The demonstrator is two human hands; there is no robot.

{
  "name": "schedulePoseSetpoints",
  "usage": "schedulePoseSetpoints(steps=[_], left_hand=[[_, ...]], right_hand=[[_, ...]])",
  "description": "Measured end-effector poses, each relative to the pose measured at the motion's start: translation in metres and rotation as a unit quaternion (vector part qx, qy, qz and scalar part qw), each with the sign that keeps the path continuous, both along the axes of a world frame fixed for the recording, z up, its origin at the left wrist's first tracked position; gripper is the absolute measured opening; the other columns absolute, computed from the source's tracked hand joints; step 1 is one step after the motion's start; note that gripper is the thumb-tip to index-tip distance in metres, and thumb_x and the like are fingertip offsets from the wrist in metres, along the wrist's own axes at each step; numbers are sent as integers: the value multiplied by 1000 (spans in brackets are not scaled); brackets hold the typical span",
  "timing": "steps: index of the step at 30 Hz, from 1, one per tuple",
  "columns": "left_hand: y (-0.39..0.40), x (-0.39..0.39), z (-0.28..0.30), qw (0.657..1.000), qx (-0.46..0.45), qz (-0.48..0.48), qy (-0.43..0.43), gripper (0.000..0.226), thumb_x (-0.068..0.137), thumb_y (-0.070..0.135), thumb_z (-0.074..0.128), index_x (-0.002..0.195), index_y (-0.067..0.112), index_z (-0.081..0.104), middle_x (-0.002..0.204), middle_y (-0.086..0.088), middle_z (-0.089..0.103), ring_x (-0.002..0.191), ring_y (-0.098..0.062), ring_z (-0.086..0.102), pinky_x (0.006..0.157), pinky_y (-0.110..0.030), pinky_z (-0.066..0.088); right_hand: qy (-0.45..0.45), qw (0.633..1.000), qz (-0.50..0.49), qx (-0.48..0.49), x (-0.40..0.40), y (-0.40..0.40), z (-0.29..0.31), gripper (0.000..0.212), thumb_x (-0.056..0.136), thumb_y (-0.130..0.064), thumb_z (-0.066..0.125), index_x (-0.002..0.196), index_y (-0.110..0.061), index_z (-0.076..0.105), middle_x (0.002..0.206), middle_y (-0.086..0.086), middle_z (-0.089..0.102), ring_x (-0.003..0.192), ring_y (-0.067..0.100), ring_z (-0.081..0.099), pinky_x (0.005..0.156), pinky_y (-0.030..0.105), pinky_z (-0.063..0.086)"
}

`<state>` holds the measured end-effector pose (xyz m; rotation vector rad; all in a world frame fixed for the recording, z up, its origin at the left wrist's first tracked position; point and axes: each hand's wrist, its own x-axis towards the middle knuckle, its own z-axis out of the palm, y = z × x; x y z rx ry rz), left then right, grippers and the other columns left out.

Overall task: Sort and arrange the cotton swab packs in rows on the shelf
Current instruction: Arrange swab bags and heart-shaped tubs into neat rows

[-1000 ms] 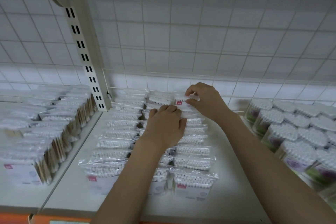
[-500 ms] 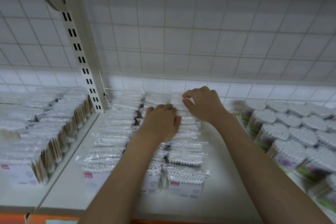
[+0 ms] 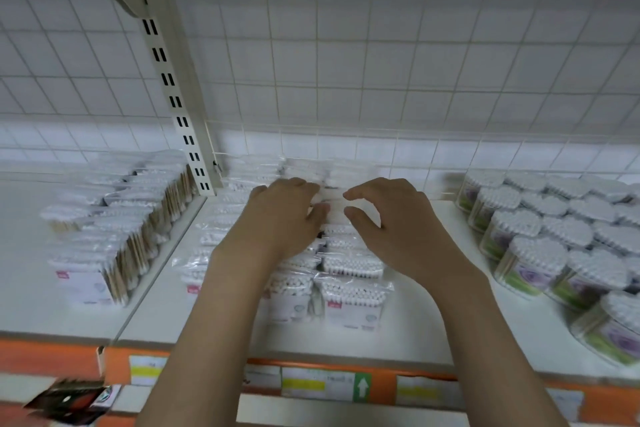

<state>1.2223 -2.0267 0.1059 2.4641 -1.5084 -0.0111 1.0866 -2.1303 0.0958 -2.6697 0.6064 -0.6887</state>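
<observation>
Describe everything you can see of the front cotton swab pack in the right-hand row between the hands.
The clear plastic cotton swab pack stands upright at the front of its row on the white shelf. White swab tips fill its top; a pale card with a small red mark shows below. Another pack touches its left side, more stand behind. Neither hand touches it.

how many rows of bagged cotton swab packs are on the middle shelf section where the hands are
3 rows: one left of the left hand, one mostly hidden under it, one below the right hand. Blur and the hands may hide more.
</observation>
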Motion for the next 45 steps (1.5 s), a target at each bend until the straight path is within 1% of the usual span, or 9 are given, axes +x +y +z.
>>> schedulePoseSetpoints(steps=[4, 8, 15, 18, 23, 29, 34, 40, 45], left_hand=[[48, -18, -5, 997, -73, 32, 17, 40, 95, 35, 42, 131, 19, 49, 132, 3, 51, 119, -17, 47, 103, -34, 33], [83, -28, -18, 994, -87, 62, 27, 42, 92, 32, 49, 132, 18, 50, 137, 2, 47, 129, -15, 38, 107, -35, 31], [100, -26, -30, 992, -111, 53, 15, 46, 81, 24, 69, 124, 13, 58, 131, -2, 53, 125, -20, 45, 104, -41, 35], [104, -19, -35, 993, -109, 43, 6, 41, 77, 20, 72, 117, 15, 64, 124, 0, 59, 118, -22, 51, 99, -44, 39], [105, -3, -42, 995, -102, 0, 6, 33, 70, 13, 76, 103, 15, 71, 105, -1, 67, 99, -27, 61, 89, -43, 45], [109, 9, -50, 993, -99, -58, 13, 31, 73, 16, 76, 103, 19, 70, 99, 3, 67, 91, -23, 62, 86, -39, 40], [115, 19, -59, 986, -135, -93, 22, 24, 77, 21, 71, 101, 20, 70, 98, 5, 68, 90, -22, 64, 86, -40, 41], [120, 27, -61, 980, -153, -117, 54, 28, 83, 24, 55, 107, 18, 68, 101, 5, 67, 93, -19, 62, 93, -26, 26], [120, 28, -60, 979, -150, -123, 54, 27, 84, 24, 54, 105, 17, 69, 102, 4, 67, 93, -19, 62, 93, -25, 26]], right_hand=[[4, 998, 64, 17, -15, 21, -3, 34, 86, -46, 57, 118, -35, 55, 120, -21, 52, 121, 3, 35, 100, 19, 21], [73, 990, 120, 1, -29, 31, -14, 50, 77, -48, 66, 124, -42, 48, 119, -29, 39, 120, -5, 22, 90, 1, 3], [96, 994, 45, -29, -29, 38, -23, 46, 83, -20, 61, 125, -34, 50, 130, -17, 46, 124, 5, 28, 90, 17, 16], [102, 994, 30, -37, -23, 45, -23, 47, 82, -19, 61, 125, -33, 51, 129, -15, 47, 124, 9, 32, 98, 25, 25], [78, 997, 20, -6, -8, 67, -22, 37, 86, -26, 60, 122, -26, 56, 123, -10, 53, 118, 14, 41, 97, 29, 32], [46, 998, -51, -9, 14, 82, -21, 26, 90, -21, 56, 115, -17, 63, 104, 1, 63, 102, 23, 51, 89, 37, 40], [76, 993, -82, -30, 32, 87, -22, 21, 90, -23, 55, 109, -19, 64, 103, -1, 63, 100, 22, 51, 88, 35, 39], [74, 991, -112, -11, 40, 90, -25, 20, 90, -19, 56, 107, -16, 66, 101, 2, 63, 97, 25, 52, 87, 36, 41], [74, 991, -115, -2, 41, 89, -23, 19, 89, -17, 56, 105, -15, 67, 101, 4, 63, 97, 27, 52, 86, 37, 41]])
